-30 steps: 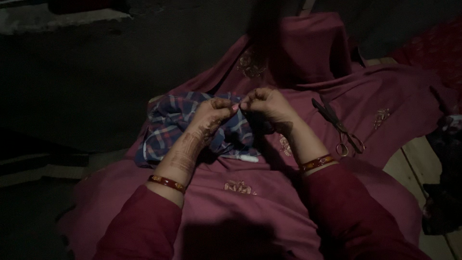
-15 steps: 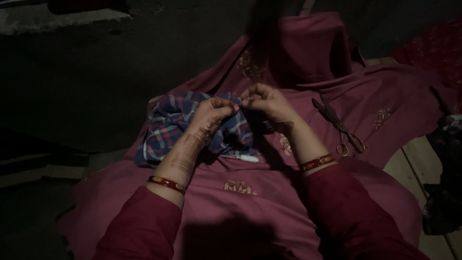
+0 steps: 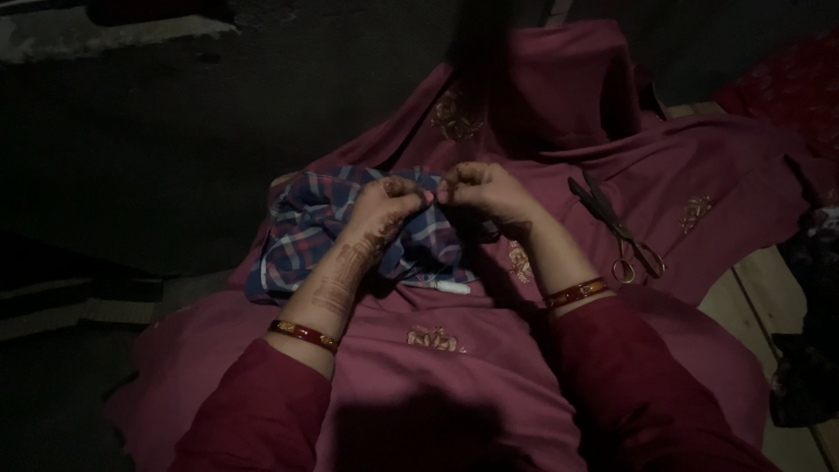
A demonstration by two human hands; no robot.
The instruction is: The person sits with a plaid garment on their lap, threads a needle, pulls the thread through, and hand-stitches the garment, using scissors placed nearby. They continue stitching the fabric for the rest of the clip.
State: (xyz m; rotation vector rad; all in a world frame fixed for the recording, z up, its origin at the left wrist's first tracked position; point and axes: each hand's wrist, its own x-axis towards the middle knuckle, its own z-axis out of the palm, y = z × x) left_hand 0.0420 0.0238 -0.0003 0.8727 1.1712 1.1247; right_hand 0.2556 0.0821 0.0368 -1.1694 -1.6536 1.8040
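Note:
A blue, red and white checked cloth [image 3: 306, 229] lies bunched on my lap, over maroon embroidered fabric [image 3: 454, 358]. My left hand [image 3: 384, 210], marked with henna, pinches the cloth's upper edge. My right hand [image 3: 485, 188] pinches the same edge just to the right, the fingertips of both hands almost touching. Whether a needle or thread is between the fingers is too dark to tell. A small white object [image 3: 450, 286] lies below the cloth. Both wrists carry red and gold bangles.
A pair of scissors [image 3: 616, 229] lies on the maroon fabric to the right of my right hand. A wooden board [image 3: 752, 297] shows at the right edge, with dark cloth [image 3: 808, 350] on it. Dark floor fills the left and top.
Both hands have shifted slightly on the checked cloth's edge, with the fingertips closer together. Nothing else has moved.

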